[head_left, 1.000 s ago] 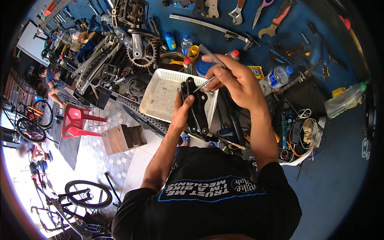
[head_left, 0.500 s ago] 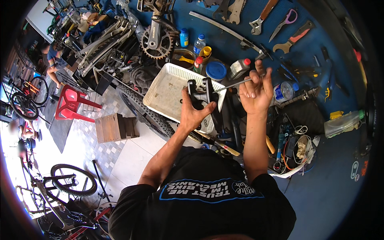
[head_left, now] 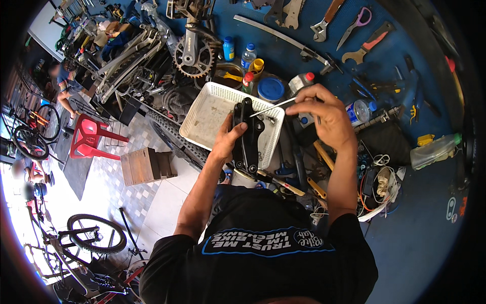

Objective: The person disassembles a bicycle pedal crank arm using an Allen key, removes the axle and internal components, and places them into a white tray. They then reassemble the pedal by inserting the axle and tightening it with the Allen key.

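My left hand (head_left: 226, 141) is closed around a black bicycle suspension linkage (head_left: 248, 139). The part has long twin arms with round eyes at their ends, and it hangs upright over the white tray (head_left: 198, 112). Between the thumb and fingers of my right hand (head_left: 324, 112) is a thin, shiny metal rod (head_left: 276, 107). Its far tip meets the linkage near the upper part, beside my left thumb. Whether that tip sits inside a hole is too small to tell. My right fingers hide the rod's other end.
Bottles, a blue-lidded tub (head_left: 271, 89) and a crankset (head_left: 192, 54) stand beyond the tray. Hand tools hang on the blue wall, including scissors (head_left: 354, 28). Cables fill a container (head_left: 382, 195) at right. A tyre (head_left: 174, 138), wooden box (head_left: 144, 166) and red chair (head_left: 91, 137) are at left.
My left hand has turned the linkage so its long arms now face me. My right hand has tilted over, fingers now pointing left, with the rod moved slightly left.
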`<action>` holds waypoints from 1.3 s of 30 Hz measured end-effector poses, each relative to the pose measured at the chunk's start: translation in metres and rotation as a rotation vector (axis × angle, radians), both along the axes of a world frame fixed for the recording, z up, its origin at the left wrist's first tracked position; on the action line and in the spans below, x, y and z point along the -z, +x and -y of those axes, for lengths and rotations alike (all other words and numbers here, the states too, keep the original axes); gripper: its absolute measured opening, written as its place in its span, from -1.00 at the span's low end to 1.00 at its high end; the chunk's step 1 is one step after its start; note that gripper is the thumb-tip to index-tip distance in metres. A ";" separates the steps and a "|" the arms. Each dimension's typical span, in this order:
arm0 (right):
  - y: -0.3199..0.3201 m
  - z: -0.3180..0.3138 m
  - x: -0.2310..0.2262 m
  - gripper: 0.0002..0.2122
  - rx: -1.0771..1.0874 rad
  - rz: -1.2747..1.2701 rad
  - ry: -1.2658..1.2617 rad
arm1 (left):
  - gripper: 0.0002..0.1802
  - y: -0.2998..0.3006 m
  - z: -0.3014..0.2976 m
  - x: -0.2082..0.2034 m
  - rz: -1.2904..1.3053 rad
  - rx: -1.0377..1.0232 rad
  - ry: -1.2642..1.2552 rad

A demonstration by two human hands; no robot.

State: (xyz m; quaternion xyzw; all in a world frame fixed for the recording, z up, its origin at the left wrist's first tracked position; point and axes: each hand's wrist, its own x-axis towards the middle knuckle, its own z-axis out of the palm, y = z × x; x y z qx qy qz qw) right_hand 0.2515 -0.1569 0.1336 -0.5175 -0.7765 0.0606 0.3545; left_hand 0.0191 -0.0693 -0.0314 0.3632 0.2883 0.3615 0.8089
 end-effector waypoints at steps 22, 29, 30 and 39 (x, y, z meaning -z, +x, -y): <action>-0.042 -0.035 0.025 -0.80 0.014 -0.504 -0.081 | 0.01 0.015 0.013 0.022 0.159 0.112 0.158; -0.044 -0.026 0.017 -0.84 -0.102 -0.843 -0.275 | 0.04 0.016 0.008 0.007 0.172 0.002 0.171; -0.040 -0.027 0.023 -0.84 -0.098 -0.907 -0.239 | 0.06 0.017 0.009 0.001 0.186 -0.006 0.153; 0.018 -0.030 0.102 -0.79 0.064 -1.465 -0.173 | -0.35 0.017 0.011 -0.024 -0.016 -0.110 0.100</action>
